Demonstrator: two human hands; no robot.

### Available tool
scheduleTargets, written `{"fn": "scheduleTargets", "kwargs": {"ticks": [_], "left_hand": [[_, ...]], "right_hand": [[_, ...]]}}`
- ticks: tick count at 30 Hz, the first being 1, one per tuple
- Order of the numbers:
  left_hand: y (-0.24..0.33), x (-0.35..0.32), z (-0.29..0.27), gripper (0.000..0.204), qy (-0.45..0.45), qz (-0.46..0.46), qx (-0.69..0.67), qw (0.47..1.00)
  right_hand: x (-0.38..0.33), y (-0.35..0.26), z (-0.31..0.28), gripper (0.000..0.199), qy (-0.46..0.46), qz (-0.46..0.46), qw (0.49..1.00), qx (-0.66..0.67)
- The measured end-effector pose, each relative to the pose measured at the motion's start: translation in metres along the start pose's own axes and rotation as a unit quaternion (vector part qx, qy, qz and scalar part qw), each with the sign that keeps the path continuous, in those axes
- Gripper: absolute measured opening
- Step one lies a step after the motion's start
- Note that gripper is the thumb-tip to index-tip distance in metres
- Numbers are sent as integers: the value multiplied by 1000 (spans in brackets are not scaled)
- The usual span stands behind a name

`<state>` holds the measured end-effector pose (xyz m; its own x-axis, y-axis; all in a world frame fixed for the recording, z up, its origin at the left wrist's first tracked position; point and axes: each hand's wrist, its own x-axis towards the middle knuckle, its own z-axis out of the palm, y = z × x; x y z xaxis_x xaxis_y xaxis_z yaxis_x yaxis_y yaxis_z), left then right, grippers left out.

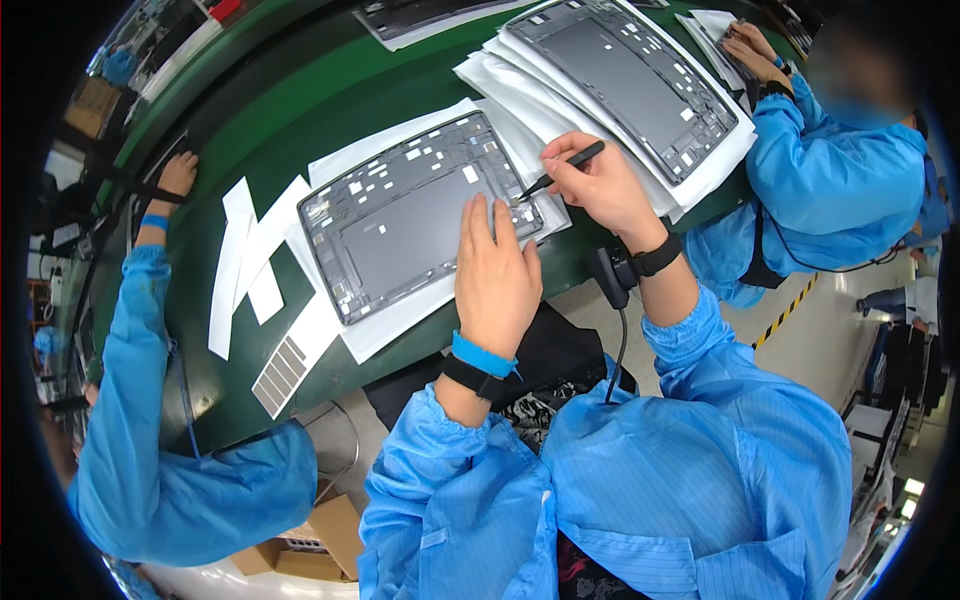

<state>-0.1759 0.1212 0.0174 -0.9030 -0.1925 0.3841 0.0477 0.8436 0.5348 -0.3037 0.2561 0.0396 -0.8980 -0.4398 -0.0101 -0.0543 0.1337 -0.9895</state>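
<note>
A grey tablet back housing [385, 240] lies on white sheets on the green table, its inner side up and dotted with small white patches. My left hand [497, 275] rests on the housing's near right part, fingers stretched out flat, holding nothing. Between the fingers of my right hand [600, 190] is a slim black pointed tool [577, 158] that looks like tweezers. Its tip meets the housing near the right short edge, just beyond my left fingertips. Whether the tip grips anything is too small to tell.
More grey housings [620, 75] are stacked with white sheets at the right. White paper strips [232, 265] and a sheet with grey strips [280, 375] lie left. A co-worker's arm [135, 330] reaches onto the table's left side; another person [835, 190] works at right. A cardboard box [335, 530] stands below.
</note>
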Motion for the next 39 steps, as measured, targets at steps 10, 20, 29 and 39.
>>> {"fn": "scheduleTargets", "kwargs": {"ticks": [10,20,29,39], "left_hand": [[1,-5,11,51,-17,-13,44,999],[6,-4,12,52,-21,-7,64,998],[7,-4,15,54,-9,3,90,996],[10,-2,14,53,-23,8,124,992]], "right_hand": [[4,5,0,29,-2,-29,994,-106],[1,-3,2,26,3,-101,979,-175],[-4,-7,6,21,28,-100,980,-171],[-3,-11,5,20,17,-114,975,-187]]}}
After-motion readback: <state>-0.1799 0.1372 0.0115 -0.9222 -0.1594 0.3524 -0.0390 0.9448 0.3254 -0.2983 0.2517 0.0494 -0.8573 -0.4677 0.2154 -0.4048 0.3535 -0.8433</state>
